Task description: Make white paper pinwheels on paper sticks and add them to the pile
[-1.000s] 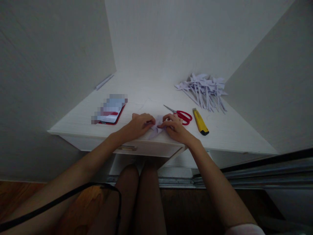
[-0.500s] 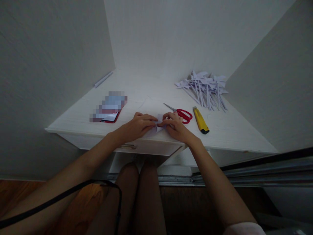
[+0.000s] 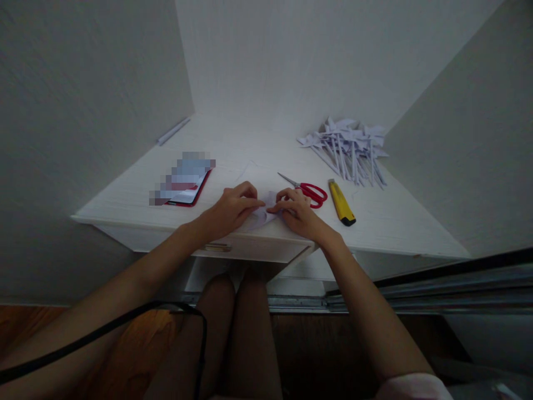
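A small folded piece of white paper (image 3: pixel 262 218) lies at the front edge of the white desktop, between my two hands. My left hand (image 3: pixel 235 208) pinches the paper's left part with thumb and fingertips. From the other side, my right hand (image 3: pixel 295 210) presses and grips it with bent fingers, covering part of it. Just behind my right hand are scissors (image 3: pixel 310 193) with red handles, their blades pointing to the back left. A yellow utility knife (image 3: pixel 341 203) lies to the right of the scissors.
A pile of white paper pinwheels (image 3: pixel 352 147) on paper sticks lies at the back right. On the left is a phone (image 3: pixel 183 186) with a red edge, its screen blurred out. Rolled paper sticks (image 3: pixel 174 131) rest against the left wall. Below the desktop is a drawer (image 3: pixel 258 248).
My left hand has shifted slightly left, and its fingers have bent into a higher pinch on the paper. My right hand stays almost in place. The view has tilted slightly.
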Motion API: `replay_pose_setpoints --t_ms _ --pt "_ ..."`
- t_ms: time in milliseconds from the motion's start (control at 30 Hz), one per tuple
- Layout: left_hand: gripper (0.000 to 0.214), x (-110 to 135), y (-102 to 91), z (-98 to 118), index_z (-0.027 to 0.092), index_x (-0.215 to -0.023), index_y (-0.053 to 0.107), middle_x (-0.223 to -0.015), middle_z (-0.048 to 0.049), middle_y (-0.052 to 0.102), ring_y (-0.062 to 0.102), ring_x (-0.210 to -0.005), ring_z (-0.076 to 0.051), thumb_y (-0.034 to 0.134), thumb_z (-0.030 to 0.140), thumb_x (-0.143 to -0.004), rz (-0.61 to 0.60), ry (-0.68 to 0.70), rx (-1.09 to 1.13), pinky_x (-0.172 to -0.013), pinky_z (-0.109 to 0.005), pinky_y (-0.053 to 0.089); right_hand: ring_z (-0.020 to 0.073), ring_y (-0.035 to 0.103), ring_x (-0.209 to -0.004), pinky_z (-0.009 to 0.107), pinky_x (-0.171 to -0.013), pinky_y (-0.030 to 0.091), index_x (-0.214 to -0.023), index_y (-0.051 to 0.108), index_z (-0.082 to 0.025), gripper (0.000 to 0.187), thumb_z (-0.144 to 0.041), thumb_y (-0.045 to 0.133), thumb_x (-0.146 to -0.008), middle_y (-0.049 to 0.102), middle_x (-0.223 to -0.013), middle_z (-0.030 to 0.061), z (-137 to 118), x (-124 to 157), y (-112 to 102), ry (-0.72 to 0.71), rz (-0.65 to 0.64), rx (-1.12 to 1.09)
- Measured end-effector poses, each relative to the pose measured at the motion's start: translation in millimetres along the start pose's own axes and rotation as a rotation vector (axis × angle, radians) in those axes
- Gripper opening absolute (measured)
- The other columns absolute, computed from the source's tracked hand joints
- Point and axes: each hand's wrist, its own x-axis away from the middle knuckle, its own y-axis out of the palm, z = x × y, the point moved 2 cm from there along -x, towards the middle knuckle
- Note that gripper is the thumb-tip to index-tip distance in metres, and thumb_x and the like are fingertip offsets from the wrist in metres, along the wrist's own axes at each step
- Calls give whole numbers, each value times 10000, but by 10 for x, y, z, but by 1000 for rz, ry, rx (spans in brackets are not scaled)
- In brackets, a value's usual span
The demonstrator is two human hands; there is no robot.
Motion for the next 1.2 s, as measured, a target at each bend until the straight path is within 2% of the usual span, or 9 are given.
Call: replay_pose_setpoints --t_ms 100,167,300,367,433,700,967,1067,1200 --pt "314 17 -17 -7 139 -1121 571 -920 -76 567 547 -834 -160 464 256 -850 56 -130 9 -776 -317 434 204 423 -983 402 -831 293 -939 655 -253 350 -73 395 -789 495 -1022 50 -11 -3 -5 11 -1 3" --pt "377 55 -39 -8 130 -1152 541 -956 -82 589 555 -877 -182 511 310 -823 83 -234 -1 -819 -356 420 207 422 -987 401 -824 291 -938 658 -258 355 -74 393 -790 498 -1023 51 -14 -3 -6 20 -7 6" --pt "252 139 -96 -11 177 -953 643 -930 -50 651 584 -888 -189 507 337 -814 50 -313 86 -832 -361 416 208 417 -987 398 -822 283 -941 656 -265 345 -92 396 -795 497 -1026 50 -8 -3 -3 11 -8 7" --pt "222 145 -119 -19 185 -840 670 -873 -36 672 600 -842 -177 514 338 -802 36 -298 166 -801 -335 433 210 415 -989 397 -820 281 -944 655 -267 337 -102 401 -796 494 -1030 50 -2 -2 -2 7 -10 12" --pt "218 115 -125 -31 183 -809 674 -840 -31 679 606 -819 -173 523 339 -786 26 -289 201 -782 -325 440 213 414 -986 398 -818 282 -948 654 -271 329 -112 410 -796 492 -1029 50 2 -2 -1 7 -14 17" --pt "198 -112 -8 -89 185 -833 662 -797 -12 675 600 -750 -153 532 307 -748 -61 -274 165 -713 -285 429 209 413 -972 393 -813 289 -933 650 -267 305 -125 417 -797 492 -1023 47 -3 6 -4 5 -5 5" --pt "177 -142 -21 -11 189 -821 661 -822 -33 649 555 -843 -196 500 257 -796 -174 -172 5 -734 -340 361 215 410 -979 412 -826 290 -905 655 -257 305 -112 413 -791 496 -1024 49 -25 6 -11 16 -1 -3" --pt "194 -131 15 -13 184 -841 658 -847 -46 634 533 -857 -195 479 255 -821 -177 -110 5 -724 -332 346 217 408 -983 420 -837 286 -896 656 -255 297 -114 417 -792 496 -1031 48 -25 3 -9 26 -4 -3" --pt "199 -100 80 -32 201 -866 658 -842 -47 620 509 -859 -200 462 216 -838 -122 -29 -76 -730 -356 299 215 413 -979 418 -834 287 -909 654 -263 291 -128 420 -801 494 -1032 47 -23 6 -10 14 -8 1"
